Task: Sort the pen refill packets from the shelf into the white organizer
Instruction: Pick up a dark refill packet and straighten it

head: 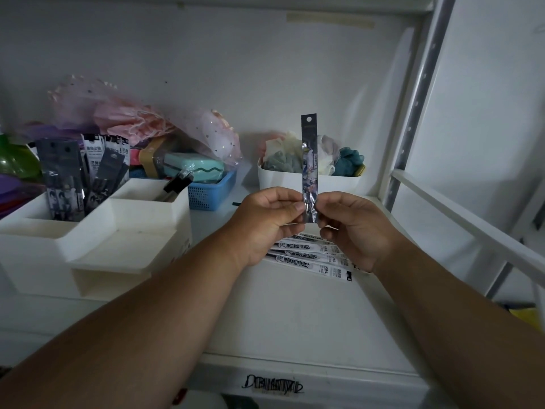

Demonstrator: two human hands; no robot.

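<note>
Both hands meet at the centre of the view, above the white shelf (295, 314): the left hand (265, 222) and the right hand (355, 228) each pinch the lower end of one narrow, dark refill packet (309, 160) between thumb and curled fingers, one on either edge. This packet stands upright, its hang-hole tab at the top and its glossy printed film catching light along the middle. Directly below the hands, partly hidden by them, a fanned stack of white refill packets (315, 255) lies flat on the shelf, printed sides up. To the left stands the white organizer (97, 231), a stepped unit of open compartments. Its rear left compartment holds a cluster of dark and white packets (85, 172) standing upright; the rear right compartment holds a dark item (177, 184) leaning on the rim, its nature not clear; the front trays show no contents from this angle. Behind the organizer sits a blue mesh basket (206, 193) containing a mint-green case (194, 169), with pink gauzy fabric (132, 119) heaped behind. Beyond the upright packet, against the back wall, a white tub (280, 178) holds soft items in grey, cream and teal. A perforated metal upright (424, 93) frames the shelf at right, and a barcode label (274, 386) marks the front edge.
</note>
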